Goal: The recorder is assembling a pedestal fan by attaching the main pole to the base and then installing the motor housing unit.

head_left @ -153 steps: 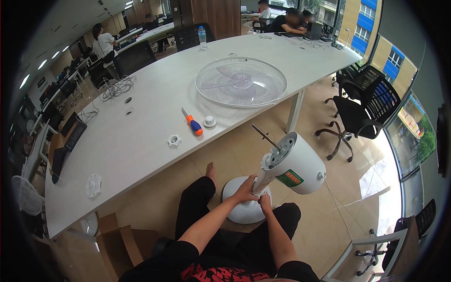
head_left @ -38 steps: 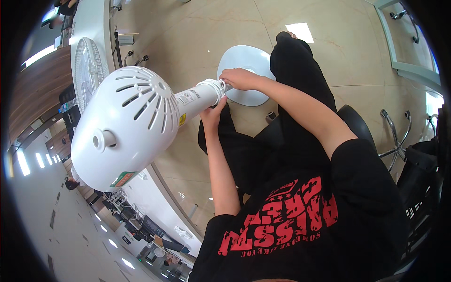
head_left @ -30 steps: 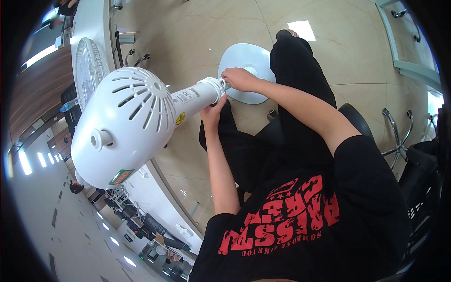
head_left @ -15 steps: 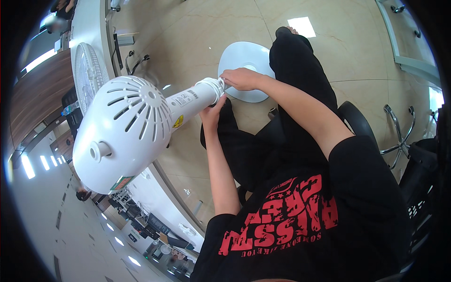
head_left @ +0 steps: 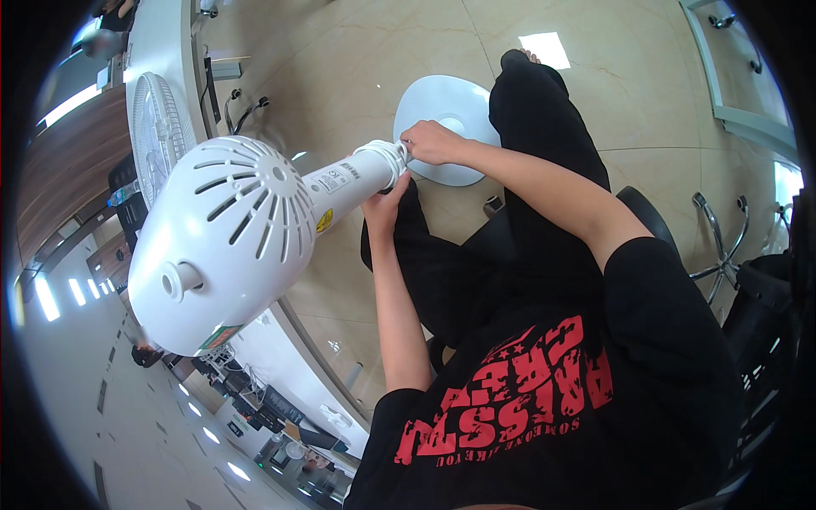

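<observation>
The left grip is clamped on the lower part of a white cylindrical plastic pole, its thumb lying along the underside and most of its fingers hidden. A thin white cord is wound in several loops around the pole just above that thumb, touching it. The right grip is at the pole's lower end, just beyond and to the right of the left grip, its fingers bent together against the cord; whether they are closed on the cord or on the pole's end, I cannot tell.

The pole leans, running up and left from both grips to a large white egg-shaped motor housing, which has dark radiating slots and a round protruding knob. A yellow label sits on the pole close to the housing, between it and the left grip.

Beneath the right grip, a white rounded-square base lies on the beige tiled floor, partly covered by that hand; contact between pole and base is hidden. Far to the left of the grips, past the housing, a clear round fan cage rests on a white surface. Black-trousered legs are to the right of the left grip.
</observation>
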Available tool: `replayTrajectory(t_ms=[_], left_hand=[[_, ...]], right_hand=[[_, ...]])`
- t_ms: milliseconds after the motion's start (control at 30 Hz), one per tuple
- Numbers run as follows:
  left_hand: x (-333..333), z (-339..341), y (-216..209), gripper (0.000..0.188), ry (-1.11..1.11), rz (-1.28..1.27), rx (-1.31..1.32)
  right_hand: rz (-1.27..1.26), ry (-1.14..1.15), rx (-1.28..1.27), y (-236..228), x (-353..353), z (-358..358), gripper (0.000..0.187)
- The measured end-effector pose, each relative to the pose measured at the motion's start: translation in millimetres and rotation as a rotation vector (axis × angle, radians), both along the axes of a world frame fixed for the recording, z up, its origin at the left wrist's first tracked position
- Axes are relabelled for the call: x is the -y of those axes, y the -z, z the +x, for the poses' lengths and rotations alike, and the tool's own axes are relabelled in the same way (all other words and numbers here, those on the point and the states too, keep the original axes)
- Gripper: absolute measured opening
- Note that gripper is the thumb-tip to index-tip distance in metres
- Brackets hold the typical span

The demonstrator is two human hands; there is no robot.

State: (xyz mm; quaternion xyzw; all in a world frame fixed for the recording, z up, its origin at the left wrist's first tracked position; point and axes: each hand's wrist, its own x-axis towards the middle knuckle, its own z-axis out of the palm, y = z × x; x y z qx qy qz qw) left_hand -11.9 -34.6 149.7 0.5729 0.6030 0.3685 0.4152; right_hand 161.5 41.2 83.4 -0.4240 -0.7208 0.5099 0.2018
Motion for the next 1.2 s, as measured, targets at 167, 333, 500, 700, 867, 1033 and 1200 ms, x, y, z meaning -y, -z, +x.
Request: replayTrajectory(t_ms=[167, 333, 500, 700, 867, 1033, 1200], left_hand=[[1, -1, -1, 0.085, -0.023, -0.034, 0.059], [0, -3, 1, 0.084, 0.003, -0.049, 0.073], [-1, -6, 4, 0.085, -0.004, -0.074, 0.066], [-1, -1, -1, 0.086, -0.005, -0.073, 0.085], [0, 3, -5, 0.086, -0.026, -0.054, 0.113], [-2, 4, -6, 0.084, 0.032, 0.024, 0.042], [6, -11, 8, 0.065, 0.014, -0.153, 0.047]], right_hand=[[-0.092, 0.036, -0.02, 5, -3, -3, 0.034], [0.057, -0.023, -0.078, 14, 9, 11, 0.033], [0.025, -0.027, -0.101, 18, 19, 10, 0.039], [0.056, -0.005, -0.194, 28, 16, 0, 0.033], [0.061, 0.025, -0.248, 30, 15, -6, 0.031], [-0.034, 0.108, -0.292, 32, 20, -13, 0.031], [0.014, 0.129, -0.324, 52, 24, -16, 0.028]])
